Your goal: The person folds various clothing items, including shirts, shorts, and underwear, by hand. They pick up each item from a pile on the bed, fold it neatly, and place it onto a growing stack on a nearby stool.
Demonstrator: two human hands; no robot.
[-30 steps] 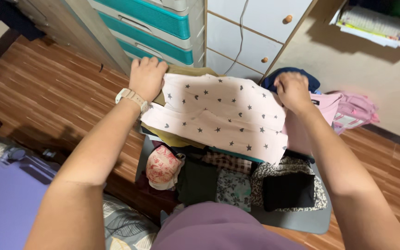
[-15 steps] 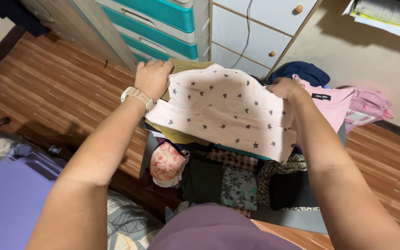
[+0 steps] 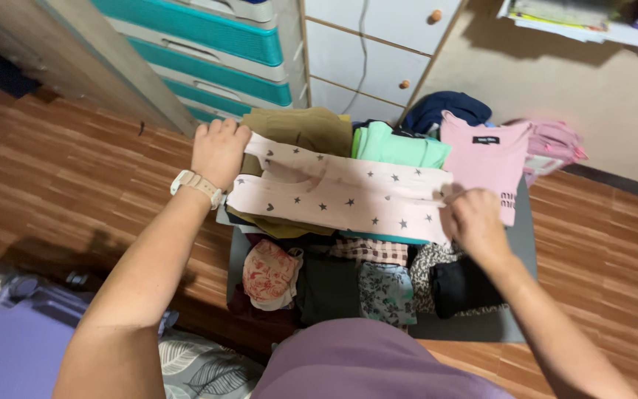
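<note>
fingers of the left hand (image 3: 219, 151) pinch one end of a pale pink garment (image 3: 341, 193) with small dark stars, the wrist wearing a light watch (image 3: 196, 185). the right hand (image 3: 474, 222) is closed on the other end, so the cloth is held stretched flat between the 2 hands as a long narrow band, already doubled along its length. by the look of it, folding is the step in hand, about halfway through. the band hangs just above a grey mat (image 3: 518, 258) on the wooden floor (image 3: 75, 177).

behind the band lie an olive piece (image 3: 304, 129), a mint green piece (image 3: 396, 146), a navy piece (image 3: 444, 107) and a pink shirt (image 3: 485, 159) laid flat. nearer the person stands a row of folded clothes: a floral pink one (image 3: 269, 272), a dark green one (image 3: 330, 288), a patterned grey one (image 3: 385, 292) and a black one (image 3: 463, 284).

next move, as a judgement: bringing the 2 ends together needs both grips kept firm and edges matched, or the fold will skew. teal drawers (image 3: 215, 44) and a white cabinet (image 3: 378, 52) stand beyond.
</note>
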